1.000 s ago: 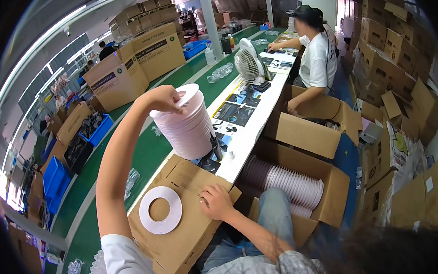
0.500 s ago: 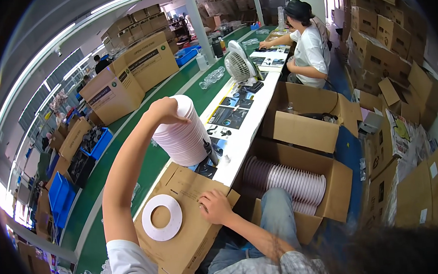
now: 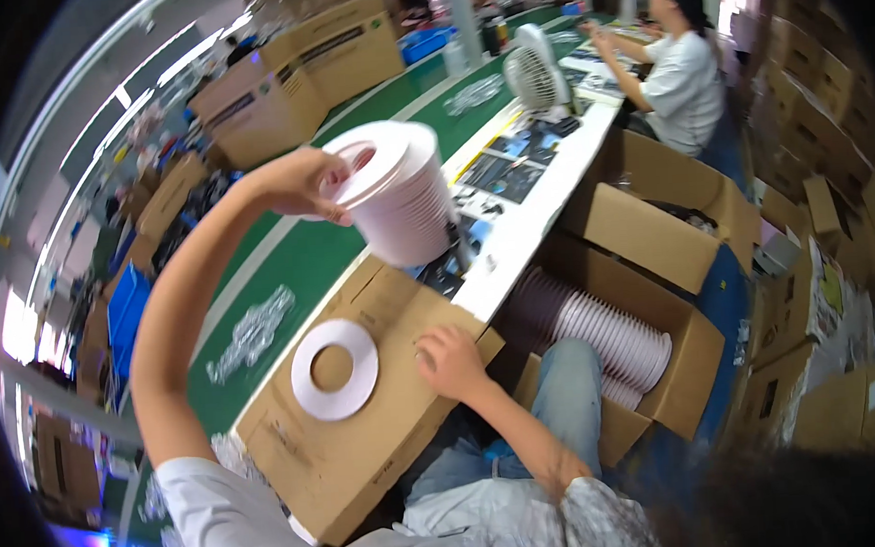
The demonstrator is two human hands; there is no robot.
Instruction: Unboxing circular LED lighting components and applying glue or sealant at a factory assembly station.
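Note:
My left hand [image 3: 314, 185] reaches to the top of a tall stack of flat white rings [image 3: 406, 220]. Its fingers and thumb are closed on the edge of the topmost ring [image 3: 376, 167], which sits shifted toward me over the rest. On a flat cardboard box [image 3: 294, 468] in front of me lies a single white ring [image 3: 309, 380], brown cardboard showing through its hole. My right hand [image 3: 451, 361] rests on the box's right part, fingers slightly bent and apart, holding nothing I can see.
An open carton [image 3: 699, 378] right of my knee holds a long row of white rings [image 3: 617, 348]. Beyond it stands another open carton [image 3: 646, 236]. A white fan [image 3: 535, 72] is on the bench, clear plastic pieces [image 3: 251, 335] on the green surface, and a co-worker [image 3: 682, 88] sits further along.
My left hand has come down from above the stack to the near-left side of its top ring, shifting that ring. My right hand stays on the box. The whole view has swung left.

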